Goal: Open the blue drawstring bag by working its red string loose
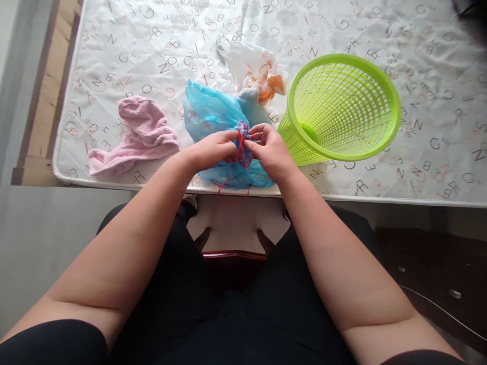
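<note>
A blue translucent plastic bag (pixel 213 109) lies near the front edge of the mattress, its neck gathered between my two hands. Red string (pixel 242 139) loops around the gathered neck, and loose red ends hang over the front edge. My left hand (pixel 216 148) is closed at the left side of the neck, fingers curled against the string. From the right, my right hand (pixel 268 147) pinches the string and bunched plastic between thumb and fingers. My fingers partly hide where the string crosses the bag.
A lime green mesh basket (pixel 291 114) leans at an angle to the right of the bag, its opening toward me. Behind the bag lies a crumpled clear and orange plastic bag (pixel 254 68). To the left is a pink cloth (pixel 142 134). All rest on a letter-printed mattress (pixel 429 152).
</note>
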`<move>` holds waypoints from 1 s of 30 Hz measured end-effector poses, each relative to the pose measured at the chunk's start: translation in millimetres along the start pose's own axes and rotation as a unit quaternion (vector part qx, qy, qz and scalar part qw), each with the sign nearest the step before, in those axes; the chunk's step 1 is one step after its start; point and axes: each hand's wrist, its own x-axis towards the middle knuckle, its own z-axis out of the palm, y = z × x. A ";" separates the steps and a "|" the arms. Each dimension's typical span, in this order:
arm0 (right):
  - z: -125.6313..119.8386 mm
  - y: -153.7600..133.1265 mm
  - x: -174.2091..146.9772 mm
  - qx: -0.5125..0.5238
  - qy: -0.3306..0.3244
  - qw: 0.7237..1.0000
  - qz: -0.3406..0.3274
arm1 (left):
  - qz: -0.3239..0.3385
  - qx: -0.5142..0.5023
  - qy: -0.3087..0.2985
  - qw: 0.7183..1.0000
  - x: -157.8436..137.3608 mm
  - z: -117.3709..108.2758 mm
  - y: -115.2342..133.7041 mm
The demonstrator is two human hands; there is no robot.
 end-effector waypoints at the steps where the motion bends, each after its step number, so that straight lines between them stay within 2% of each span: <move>1: -0.5 -2.5 -0.8 -0.004 -0.003 1.000 -0.003 | -0.009 -0.011 0.013 1.000 1.3 -0.1 -1.0; 6: 1.7 -10.6 -3.7 0.039 -0.033 0.999 -0.004 | 0.002 0.021 0.118 0.993 5.6 -1.6 -8.0; 10: 3.6 -11.0 -4.2 0.060 -0.051 0.997 0.013 | 0.033 0.087 0.123 0.988 5.9 -3.8 -7.4; 19: -11.6 35.8 14.3 -0.040 0.116 0.992 0.025 | -0.016 0.068 0.222 0.973 7.9 -27.4 -25.0; 21: -14.3 38.6 13.2 -0.089 0.118 0.988 0.045 | -0.017 0.051 0.240 0.969 6.6 -31.2 -26.2; 23: -14.2 32.9 8.8 -0.149 0.090 0.983 0.062 | -0.015 0.034 0.244 0.969 5.6 -31.5 -25.3; 25: -10.7 20.0 2.8 -0.192 0.063 0.979 0.029 | -0.014 0.023 0.230 0.973 5.5 -27.6 -23.2; 28: -1.6 -3.5 -6.2 -0.201 0.047 0.973 -0.101 | -0.005 0.024 0.190 0.981 6.9 -16.6 -20.1; 30: 4.0 -14.7 -11.0 -0.198 0.026 0.968 -0.155 | 0.005 0.030 0.166 0.986 7.5 -9.5 -18.2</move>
